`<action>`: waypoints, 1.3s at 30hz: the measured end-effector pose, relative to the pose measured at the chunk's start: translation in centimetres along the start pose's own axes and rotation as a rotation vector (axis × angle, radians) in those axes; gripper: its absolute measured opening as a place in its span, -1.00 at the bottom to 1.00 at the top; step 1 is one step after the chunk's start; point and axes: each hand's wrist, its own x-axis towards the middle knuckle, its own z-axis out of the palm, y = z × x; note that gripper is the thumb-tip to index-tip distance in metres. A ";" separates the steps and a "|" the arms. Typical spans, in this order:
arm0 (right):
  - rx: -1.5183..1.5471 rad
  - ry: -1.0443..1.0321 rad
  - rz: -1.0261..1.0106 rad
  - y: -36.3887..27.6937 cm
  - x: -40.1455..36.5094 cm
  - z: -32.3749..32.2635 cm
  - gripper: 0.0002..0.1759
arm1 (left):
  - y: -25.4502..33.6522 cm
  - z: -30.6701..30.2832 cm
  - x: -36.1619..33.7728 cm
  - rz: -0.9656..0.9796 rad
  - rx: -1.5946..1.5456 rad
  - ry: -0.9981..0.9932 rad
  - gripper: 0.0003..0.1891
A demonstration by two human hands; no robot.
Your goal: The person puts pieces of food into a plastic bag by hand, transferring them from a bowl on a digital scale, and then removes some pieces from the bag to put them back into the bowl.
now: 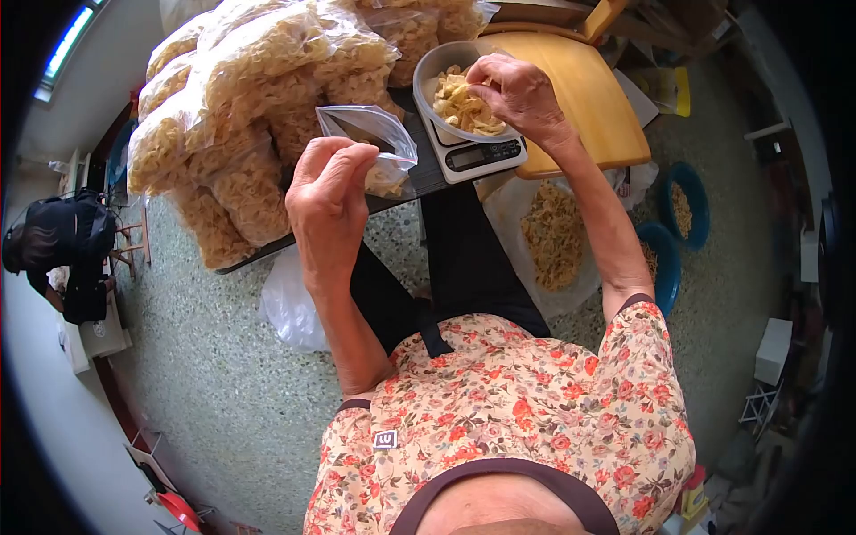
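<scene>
My left hand (332,201) pinches the rim of a clear zip bag (379,134), whose mouth gapes toward the bowl; some pale dried slices lie in its bottom. Over a white plastic bowl (426,67), my right hand (519,100) has its fingers closed on dried yellowish slices (459,111), though the fingertips partly hide what they grip. The bowl is heaped with the same slices and sits on a white digital scale (486,159) at the table's edge. The scale's display is too small to read.
Filled clear bags (259,89) are piled on the dark table (419,174). A yellow wooden chair (580,98) stands right of the scale. On the floor are an open sack of dried pieces (553,236), blue basins (687,205) and a white plastic bag (292,303). Another person (67,241) is far left.
</scene>
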 end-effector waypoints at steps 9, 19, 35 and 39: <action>0.465 0.134 0.321 -0.3 -0.3 -1.1 -0.87 | 0.9 0.1 0.0 0.020 -0.013 0.022 -0.83; 1.083 0.229 0.492 -2.0 -0.7 -2.3 -0.83 | 0.7 1.9 0.6 0.078 0.017 0.090 -0.80; 0.398 -0.045 -0.157 -10.2 0.8 0.8 -0.85 | 0.2 1.0 0.2 0.138 0.034 0.100 -0.86; 0.187 -0.179 -0.422 -9.9 1.6 0.3 -0.71 | -0.3 1.4 -0.1 0.158 0.008 0.124 -0.80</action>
